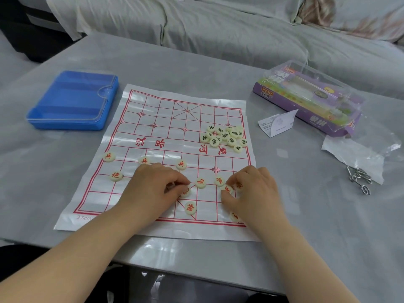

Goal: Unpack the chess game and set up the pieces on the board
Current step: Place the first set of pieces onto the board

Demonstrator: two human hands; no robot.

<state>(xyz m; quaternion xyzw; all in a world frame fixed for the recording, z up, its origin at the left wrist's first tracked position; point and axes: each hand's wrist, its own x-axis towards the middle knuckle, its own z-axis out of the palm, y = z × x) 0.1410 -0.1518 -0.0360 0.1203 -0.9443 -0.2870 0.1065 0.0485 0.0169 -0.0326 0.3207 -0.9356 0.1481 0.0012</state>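
The white plastic sheet board printed with a red grid (153, 106) lies flat on the grey table (196, 62). Its near edge runs under both wrists, close to the table's near edge. Beyond the fingertips, the board's middle and far left are bare.

The left hand (157, 184) is curled, its thumb and forefinger closing on a cream round red-lettered disc (184, 192) right at its tips; I cannot tell whether the disc is lifted. The right hand (251, 191) is curled too, its fingertips pinching a second red-lettered disc (227, 190).

Two loose red discs (200, 183) lie between the hands, and another sits nearer the person. Four placed red discs (115, 176) stand left of and beyond the left hand. A heap of cream black-lettered discs (225, 137) sits beyond the right hand, by the board's right edge.

Off the board, a blue plastic case (72, 101) lies far left. A purple cardboard box (310, 99), a white folded card (277, 123), a clear crumpled wrapper (354, 154) and metal ring puzzles (359, 179) lie to the right.
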